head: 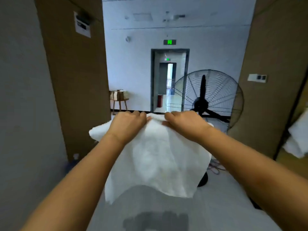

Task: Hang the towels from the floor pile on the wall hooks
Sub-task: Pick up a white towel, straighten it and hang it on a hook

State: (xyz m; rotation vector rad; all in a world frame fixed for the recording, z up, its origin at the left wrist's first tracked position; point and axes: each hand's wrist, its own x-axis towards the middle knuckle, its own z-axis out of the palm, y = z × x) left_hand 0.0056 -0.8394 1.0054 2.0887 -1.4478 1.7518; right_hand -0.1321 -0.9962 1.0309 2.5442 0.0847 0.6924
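Note:
A white towel hangs in front of me at arm's length, its lower edge falling toward the grey floor. My left hand grips the towel's top edge on the left. My right hand grips the same edge just to the right, the two hands close together. Another white towel shows at the far right edge beside a brown panel. No hooks or floor pile are in view.
A large black floor fan stands behind the towel on the right, cables on the floor by its base. Brown wall panels flank both sides. A small wooden stool and a doorway lie farther back.

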